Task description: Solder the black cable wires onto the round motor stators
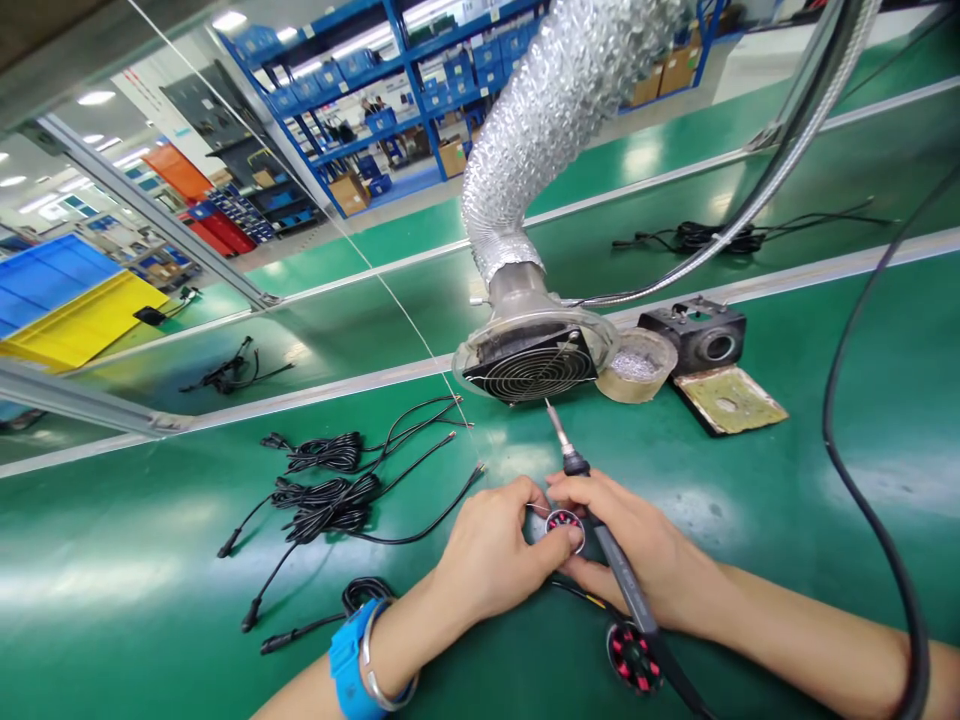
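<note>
My left hand [495, 555] pinches a small round motor stator [564, 524] with red and black windings, held just above the green mat. My right hand [637, 550] touches the same part from the right and grips a black soldering iron [600, 530]. The iron's tip [551, 412] points up and away toward the fume fan. A second red-and-black motor [635, 657] lies on the mat under my right wrist, with a thin wire leading from it. A blue watch and a metal bangle sit on my left wrist.
A foil extraction hose ends in a fan hood [534, 362] just beyond my hands. Beside it stand a solder-wire reel [637, 365], a black iron stand [694, 335] and a yellowed sponge pad [731, 400]. Bundled black cables [330, 490] lie at left; a thick black cable [862, 500] loops at right.
</note>
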`<action>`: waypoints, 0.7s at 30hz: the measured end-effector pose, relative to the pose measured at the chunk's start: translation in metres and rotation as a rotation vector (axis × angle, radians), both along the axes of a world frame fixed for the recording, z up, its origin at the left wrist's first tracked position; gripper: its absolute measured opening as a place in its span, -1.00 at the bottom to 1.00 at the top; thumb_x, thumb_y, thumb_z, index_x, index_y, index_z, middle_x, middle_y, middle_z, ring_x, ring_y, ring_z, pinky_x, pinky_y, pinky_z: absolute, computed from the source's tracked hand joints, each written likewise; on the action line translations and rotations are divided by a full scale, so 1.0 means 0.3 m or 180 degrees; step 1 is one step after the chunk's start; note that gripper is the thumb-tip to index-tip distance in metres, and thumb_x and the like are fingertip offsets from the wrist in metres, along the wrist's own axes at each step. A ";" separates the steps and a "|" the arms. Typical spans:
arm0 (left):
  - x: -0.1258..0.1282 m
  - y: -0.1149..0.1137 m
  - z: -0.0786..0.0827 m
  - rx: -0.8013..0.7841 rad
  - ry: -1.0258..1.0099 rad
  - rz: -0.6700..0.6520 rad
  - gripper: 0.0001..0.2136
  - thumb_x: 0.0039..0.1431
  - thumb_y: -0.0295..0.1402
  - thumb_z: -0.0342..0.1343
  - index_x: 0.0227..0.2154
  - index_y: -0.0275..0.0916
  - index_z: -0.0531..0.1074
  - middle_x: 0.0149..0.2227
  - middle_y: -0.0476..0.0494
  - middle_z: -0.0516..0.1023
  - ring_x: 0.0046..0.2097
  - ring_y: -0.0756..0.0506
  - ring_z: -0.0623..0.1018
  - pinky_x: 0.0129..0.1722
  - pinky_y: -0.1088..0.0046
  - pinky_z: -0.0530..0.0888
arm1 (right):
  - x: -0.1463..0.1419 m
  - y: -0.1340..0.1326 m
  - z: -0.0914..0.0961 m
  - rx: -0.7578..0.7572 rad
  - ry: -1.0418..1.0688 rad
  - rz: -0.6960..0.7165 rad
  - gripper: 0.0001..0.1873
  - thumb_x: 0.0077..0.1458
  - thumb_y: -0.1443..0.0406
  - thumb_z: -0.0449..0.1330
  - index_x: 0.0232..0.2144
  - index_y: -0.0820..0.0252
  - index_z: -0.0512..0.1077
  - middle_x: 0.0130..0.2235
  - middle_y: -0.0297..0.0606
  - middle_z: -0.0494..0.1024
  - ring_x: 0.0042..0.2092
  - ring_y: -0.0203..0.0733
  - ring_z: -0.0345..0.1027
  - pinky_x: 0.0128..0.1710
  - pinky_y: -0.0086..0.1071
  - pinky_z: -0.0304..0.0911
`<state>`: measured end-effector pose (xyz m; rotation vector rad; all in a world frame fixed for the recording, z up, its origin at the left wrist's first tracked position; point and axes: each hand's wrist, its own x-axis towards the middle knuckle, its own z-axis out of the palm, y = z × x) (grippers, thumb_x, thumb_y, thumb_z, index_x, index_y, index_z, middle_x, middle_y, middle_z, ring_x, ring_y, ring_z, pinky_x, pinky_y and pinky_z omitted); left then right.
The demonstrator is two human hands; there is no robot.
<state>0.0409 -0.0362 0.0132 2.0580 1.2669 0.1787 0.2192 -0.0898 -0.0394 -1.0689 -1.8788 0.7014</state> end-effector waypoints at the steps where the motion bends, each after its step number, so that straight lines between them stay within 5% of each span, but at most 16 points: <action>1: 0.003 0.000 -0.005 0.0029 -0.0018 -0.0017 -0.79 0.15 -0.17 0.15 -0.45 -0.18 0.35 -0.61 0.13 0.18 -0.55 0.01 0.19 -0.49 0.45 0.06 | 0.001 -0.002 -0.003 -0.0075 0.0003 0.0035 -0.43 0.04 0.48 0.16 0.10 0.09 0.18 0.02 -0.11 0.41 -0.02 -0.08 0.38 -0.07 -0.19 0.41; 7: -0.010 0.020 -0.011 -0.0039 -0.0091 -0.0012 -0.80 0.27 -0.31 -0.04 -0.47 -0.19 0.32 -0.64 0.11 0.19 -0.57 0.01 0.20 -0.50 0.45 0.04 | 0.003 -0.009 0.001 -0.0124 -0.0046 0.0225 -0.34 -0.02 0.54 0.13 0.14 0.13 0.15 0.07 -0.11 0.38 0.06 -0.08 0.32 0.03 -0.19 0.36; 16: -0.041 0.042 -0.015 -0.0693 -0.0164 -0.0076 -0.74 0.21 -0.16 0.06 -0.49 -0.22 0.36 -0.64 0.12 0.14 -0.57 0.04 0.13 -0.55 0.47 -0.03 | 0.002 -0.008 0.001 -0.0287 -0.0063 0.0118 -0.33 -0.01 0.50 0.17 0.15 0.09 0.13 0.05 -0.08 0.36 0.03 -0.02 0.36 -0.06 -0.17 0.41; 21: -0.033 0.046 0.004 -0.0450 -0.0317 0.0156 -0.75 0.17 -0.13 0.10 -0.42 -0.22 0.39 -0.62 0.15 0.09 -0.55 0.04 0.11 -0.54 0.50 0.00 | 0.001 -0.004 0.013 -0.0226 0.0039 0.0201 -0.30 -0.04 0.54 0.12 0.15 0.10 0.12 0.01 -0.12 0.38 -0.04 -0.09 0.37 -0.08 -0.22 0.41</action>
